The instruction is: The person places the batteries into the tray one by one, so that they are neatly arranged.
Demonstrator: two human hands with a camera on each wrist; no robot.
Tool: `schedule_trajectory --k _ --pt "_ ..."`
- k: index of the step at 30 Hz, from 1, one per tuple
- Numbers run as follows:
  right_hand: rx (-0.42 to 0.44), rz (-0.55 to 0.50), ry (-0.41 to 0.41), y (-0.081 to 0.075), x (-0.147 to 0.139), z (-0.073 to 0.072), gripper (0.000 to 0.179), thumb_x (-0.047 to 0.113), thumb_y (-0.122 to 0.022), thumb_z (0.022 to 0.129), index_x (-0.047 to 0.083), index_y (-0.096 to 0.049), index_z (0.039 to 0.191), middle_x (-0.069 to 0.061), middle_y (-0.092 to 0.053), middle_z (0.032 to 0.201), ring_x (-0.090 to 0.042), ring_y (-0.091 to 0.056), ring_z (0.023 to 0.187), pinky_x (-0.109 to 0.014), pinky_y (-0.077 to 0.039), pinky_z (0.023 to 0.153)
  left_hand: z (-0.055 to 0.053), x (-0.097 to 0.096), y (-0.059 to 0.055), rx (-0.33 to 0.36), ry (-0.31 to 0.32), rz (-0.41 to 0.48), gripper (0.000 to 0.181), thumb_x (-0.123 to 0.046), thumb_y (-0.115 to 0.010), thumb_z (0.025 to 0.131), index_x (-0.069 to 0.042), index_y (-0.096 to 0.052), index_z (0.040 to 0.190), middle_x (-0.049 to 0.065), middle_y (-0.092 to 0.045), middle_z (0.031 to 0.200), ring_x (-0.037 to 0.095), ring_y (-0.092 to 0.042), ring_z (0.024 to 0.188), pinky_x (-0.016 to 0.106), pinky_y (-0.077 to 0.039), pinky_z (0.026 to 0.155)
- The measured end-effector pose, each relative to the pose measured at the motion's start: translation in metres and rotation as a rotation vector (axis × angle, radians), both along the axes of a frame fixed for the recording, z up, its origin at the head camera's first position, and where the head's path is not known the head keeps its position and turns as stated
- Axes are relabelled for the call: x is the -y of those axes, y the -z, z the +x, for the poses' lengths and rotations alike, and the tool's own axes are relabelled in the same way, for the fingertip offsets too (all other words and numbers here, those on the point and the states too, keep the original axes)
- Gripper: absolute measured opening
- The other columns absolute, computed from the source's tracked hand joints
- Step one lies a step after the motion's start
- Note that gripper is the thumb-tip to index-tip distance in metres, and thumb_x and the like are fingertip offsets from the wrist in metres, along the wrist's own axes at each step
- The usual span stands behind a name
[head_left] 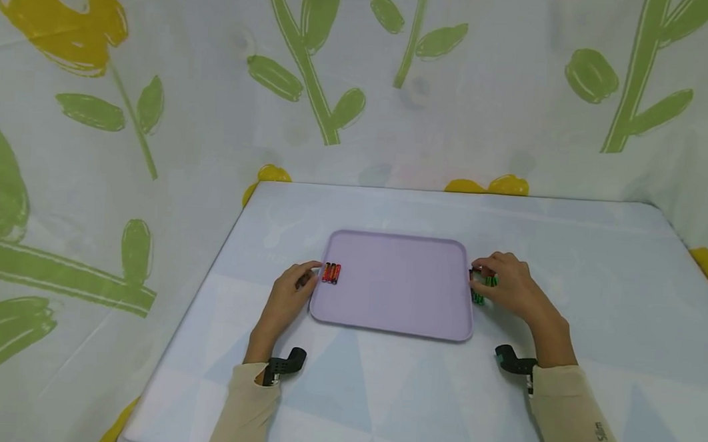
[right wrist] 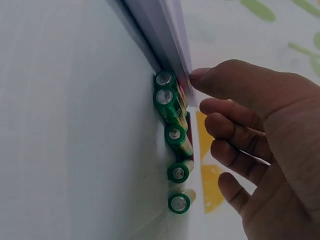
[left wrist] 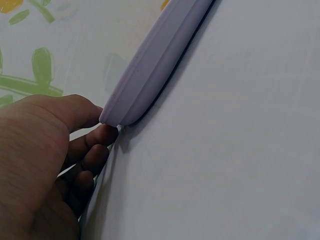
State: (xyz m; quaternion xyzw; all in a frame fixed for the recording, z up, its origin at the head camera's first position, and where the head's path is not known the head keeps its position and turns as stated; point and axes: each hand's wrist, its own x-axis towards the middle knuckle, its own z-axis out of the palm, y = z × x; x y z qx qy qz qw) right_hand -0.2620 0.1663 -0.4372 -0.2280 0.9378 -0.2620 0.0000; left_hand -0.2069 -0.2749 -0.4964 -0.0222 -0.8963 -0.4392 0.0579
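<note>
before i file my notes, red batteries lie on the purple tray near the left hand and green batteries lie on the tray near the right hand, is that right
Not quite: the green batteries near the right hand lie on the table beside the purple tray, not on it, as the right wrist view shows. The rest is right.

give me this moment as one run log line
lilac tray: on table | red batteries: on tray, left end | left hand: at tray's left edge | right hand: near green batteries, right of tray
</note>
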Motion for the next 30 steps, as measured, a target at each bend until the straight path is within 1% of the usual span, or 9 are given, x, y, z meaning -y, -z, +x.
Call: schedule_trajectory --k 8,15,20,24,30 --pt "0.014 0.035 -0.018 0.0040 -0.0040 -0.0038 0.032 0.016 -0.076 0.089 0.001 -0.070 0.116 -0.005 -0.059 0.093 -0.029 -0.049 0.094 -0.053 -0.031 0.083 -0.0028 0.0025 0.0019 -0.012 0.005 -0.002 0.031 -0.022 -0.059 0.103 -0.021 -0.064 0.133 -0.001 -0.059 0.100 0.016 -0.054 0.088 0.036 -0.047 0.076" --pt "0.031 0.062 -0.041 0.0046 -0.0026 -0.0062 0.036 0.016 -0.075 0.088 -0.001 -0.069 0.120 -0.009 -0.060 0.098 -0.030 -0.048 0.094 -0.049 -0.032 0.077 -0.0027 0.0021 0.0000 -0.004 0.006 0.003 0.031 -0.023 -0.059 0.103 -0.021 -0.063 0.134 0.000 -0.059 0.100 0.017 -0.054 0.088 0.036 -0.047 0.075" --pt "0.057 0.084 -0.038 0.0062 -0.0024 -0.0077 0.043 0.017 -0.077 0.086 -0.001 -0.067 0.123 -0.010 -0.060 0.100 -0.032 -0.047 0.096 -0.050 -0.033 0.078 -0.0027 0.0021 -0.0004 0.004 0.002 0.008 0.031 -0.023 -0.058 0.103 -0.023 -0.063 0.133 -0.001 -0.059 0.101 0.016 -0.053 0.088 0.036 -0.047 0.076" --pt "0.049 0.086 -0.038 0.0063 -0.0027 -0.0082 0.041 0.017 -0.078 0.086 -0.002 -0.068 0.120 -0.010 -0.060 0.100 -0.032 -0.046 0.096 -0.049 -0.032 0.077 -0.0029 0.0025 0.0002 0.002 0.004 0.011 0.030 -0.023 -0.058 0.103 -0.022 -0.063 0.133 0.000 -0.059 0.101 0.016 -0.053 0.088 0.036 -0.047 0.076" --pt "0.038 0.082 0.002 0.0017 -0.0037 -0.0053 0.045 0.021 -0.080 0.085 -0.004 -0.067 0.120 -0.012 -0.060 0.101 -0.033 -0.046 0.099 -0.053 -0.032 0.082 -0.0035 0.0024 0.0012 0.003 0.002 0.012 0.030 -0.023 -0.058 0.103 -0.023 -0.063 0.133 -0.001 -0.059 0.100 0.016 -0.053 0.089 0.036 -0.046 0.076"
